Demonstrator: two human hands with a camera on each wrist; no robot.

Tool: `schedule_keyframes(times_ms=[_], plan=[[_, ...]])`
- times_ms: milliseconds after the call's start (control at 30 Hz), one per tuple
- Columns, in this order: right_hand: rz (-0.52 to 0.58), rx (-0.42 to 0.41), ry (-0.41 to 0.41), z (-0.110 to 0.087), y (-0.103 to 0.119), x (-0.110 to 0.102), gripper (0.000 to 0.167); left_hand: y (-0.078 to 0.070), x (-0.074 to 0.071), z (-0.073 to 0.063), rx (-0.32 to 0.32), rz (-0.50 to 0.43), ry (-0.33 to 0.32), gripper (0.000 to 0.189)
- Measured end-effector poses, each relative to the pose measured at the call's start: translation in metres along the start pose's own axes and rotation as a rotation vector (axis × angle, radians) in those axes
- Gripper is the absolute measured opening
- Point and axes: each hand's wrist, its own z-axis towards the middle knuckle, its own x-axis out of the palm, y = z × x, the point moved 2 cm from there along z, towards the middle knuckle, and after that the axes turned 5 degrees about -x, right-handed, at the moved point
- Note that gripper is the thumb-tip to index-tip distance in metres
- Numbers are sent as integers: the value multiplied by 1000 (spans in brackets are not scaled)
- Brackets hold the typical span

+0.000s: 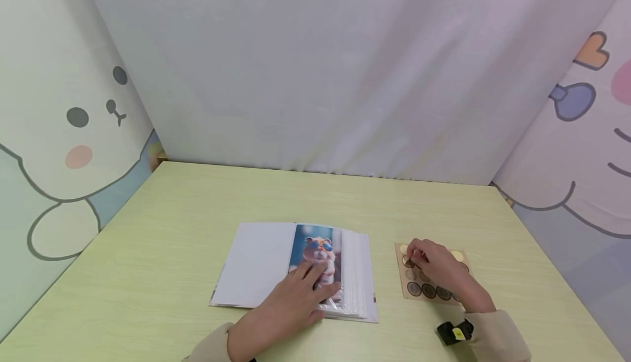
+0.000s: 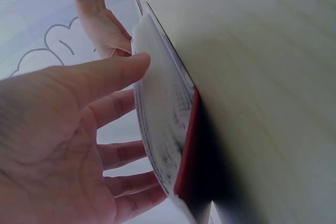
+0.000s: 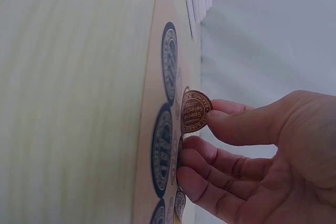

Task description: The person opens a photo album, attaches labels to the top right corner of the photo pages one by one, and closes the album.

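An open photo album [image 1: 261, 263] lies on the table, showing a picture of a hamster in blue sunglasses [image 1: 317, 250]. My left hand [image 1: 298, 291] rests on that page with its fingers spread; in the left wrist view the thumb lies by the edges of the stacked pages [image 2: 160, 103]. To the right, a brown sheet of round stickers [image 1: 411, 291] lies flat under my right hand [image 1: 439, 266]. Between thumb and forefinger that hand pinches a brown round sticker [image 3: 194, 111] with printed lettering, raised at an angle from the sheet. Part of the sheet is hidden by the hand.
The light wooden table [image 1: 207, 192] carries the album and the sheet side by side with a gap between them. A pale curtain [image 1: 315, 77] hangs behind the far edge, and cartoon-printed cloth [image 1: 64, 88] stands at both sides.
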Motion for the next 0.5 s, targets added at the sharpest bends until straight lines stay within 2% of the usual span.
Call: schedule_keyframes(times_ms=[267, 500], plan=[[17, 42, 28, -1, 3, -2, 9, 0, -1, 0, -2, -22, 16, 46], [17, 59, 10, -1, 7, -5, 8, 1, 0, 0, -5, -28, 25, 46]])
